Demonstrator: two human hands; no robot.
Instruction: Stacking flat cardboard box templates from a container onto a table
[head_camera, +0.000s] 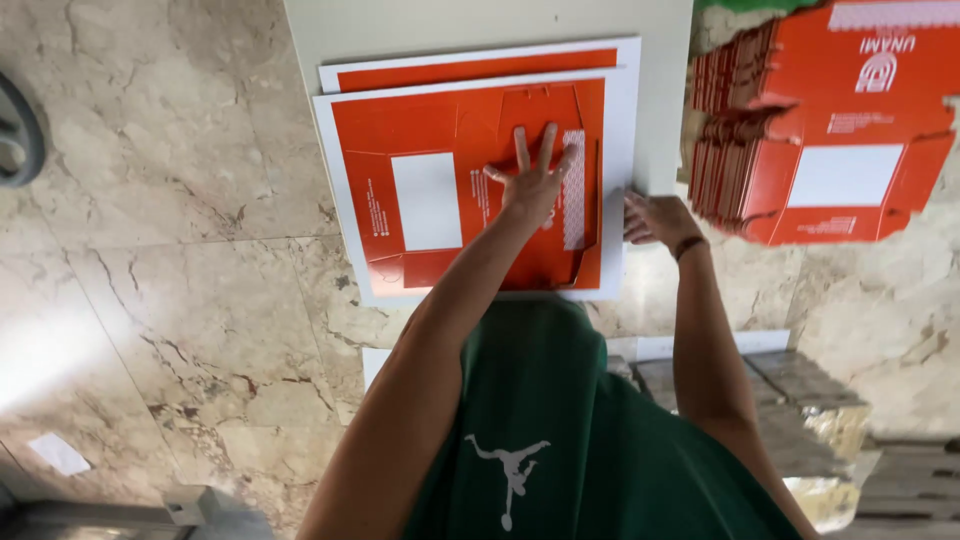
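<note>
I note left hand (532, 185) flat, fingers spread, pressing orange printed sheet (470, 190) atop stack on pale surface (480, 25). Right hand (655, 218) curled at sheet's right edge, grip unclear. Judged light, thin, flexible, slick; lift by edge.

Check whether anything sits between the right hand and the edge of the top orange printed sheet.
Nothing visible does. The right hand is already at the right edge of the top orange sheet, while the left hand presses flat on its printed face.

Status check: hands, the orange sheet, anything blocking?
Left hand flat, fingers spread, on the top orange printed sheet. Right hand at the sheet's right edge. Cut-blank stack sits apart, right.
</note>
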